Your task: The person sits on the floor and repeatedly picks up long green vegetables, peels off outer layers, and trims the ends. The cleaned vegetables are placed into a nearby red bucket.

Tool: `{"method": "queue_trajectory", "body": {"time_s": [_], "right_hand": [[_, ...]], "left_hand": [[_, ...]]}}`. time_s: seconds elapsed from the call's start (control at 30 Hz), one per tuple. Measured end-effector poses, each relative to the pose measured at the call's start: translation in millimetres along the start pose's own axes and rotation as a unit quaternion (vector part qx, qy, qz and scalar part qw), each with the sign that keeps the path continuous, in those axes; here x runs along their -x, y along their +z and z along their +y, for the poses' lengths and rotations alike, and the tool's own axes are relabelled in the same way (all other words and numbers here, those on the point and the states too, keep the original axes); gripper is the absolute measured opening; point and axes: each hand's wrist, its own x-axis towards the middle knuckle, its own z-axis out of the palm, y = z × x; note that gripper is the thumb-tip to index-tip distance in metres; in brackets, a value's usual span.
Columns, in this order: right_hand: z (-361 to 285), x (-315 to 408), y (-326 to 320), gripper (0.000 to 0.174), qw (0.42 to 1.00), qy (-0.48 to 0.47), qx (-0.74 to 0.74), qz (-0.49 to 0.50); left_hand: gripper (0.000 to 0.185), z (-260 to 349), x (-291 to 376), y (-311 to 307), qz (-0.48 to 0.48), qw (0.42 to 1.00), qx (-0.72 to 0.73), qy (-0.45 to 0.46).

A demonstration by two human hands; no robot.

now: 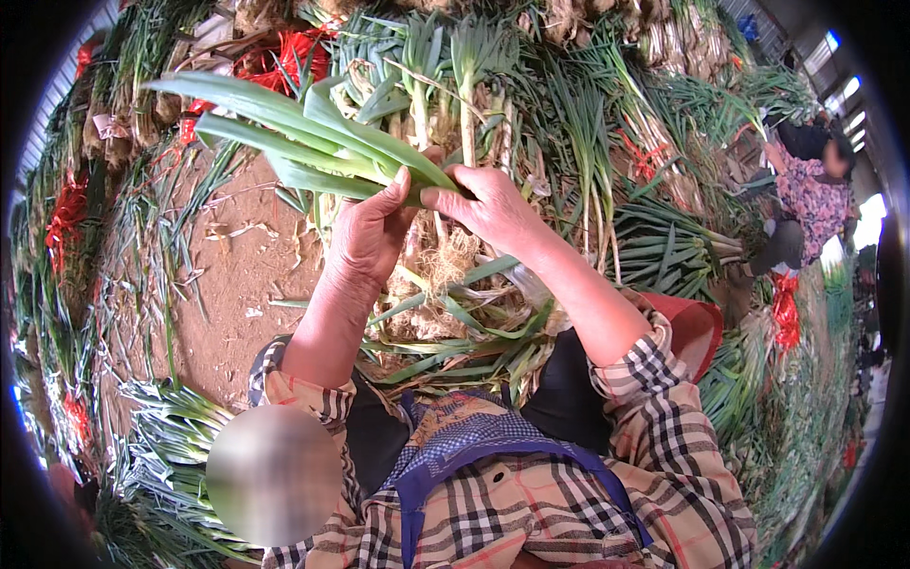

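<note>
Both hands are on one leafy green onion (pixel 341 153), whose broad leaves point to the upper left. My left hand (pixel 373 227) is closed around the base of the leaves, its thumb on top. My right hand (pixel 483 206) pinches the same plant at its right end with thumb and fingers; its lower stalk is hidden. Below and behind the hands stand several green onions (pixel 467 128) with white stalks and a clump of pale roots (pixel 451 259). Loose leaves and peelings (pixel 455 348) lie between my knees.
Green onions (pixel 170 441) lie heaped at the lower left, and more (pixel 668 245) lie at the right. Bundles with red ties (pixel 643 156) surround me. Bare soil (pixel 234 284) with scraps shows at left. Another person (pixel 814 192) in a floral top is at the upper right.
</note>
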Motion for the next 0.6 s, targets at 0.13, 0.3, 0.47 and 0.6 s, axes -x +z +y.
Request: {"method": "queue_trajectory", "body": {"time_s": [0.13,0.3,0.47,0.6], "right_hand": [[9,-1,3,0.027,0.992,-0.036,0.032,0.114],[20,-7,2,0.032,0.944,0.100,-0.208,0.236],[14,-17,-5,0.028,0.770,0.128,-0.563,0.271],[23,-7,-24,0.032,0.833,0.106,-0.520,0.159]], "left_hand": [[0.029,-6,-10,-5,0.026,1.000,-0.010,-0.006],[0.019,10,-5,-1,0.028,0.999,0.008,0.034],[0.009,-12,6,16,0.040,0.999,-0.003,-0.033],[0.010,9,-16,-27,0.065,0.998,-0.016,0.012]]}}
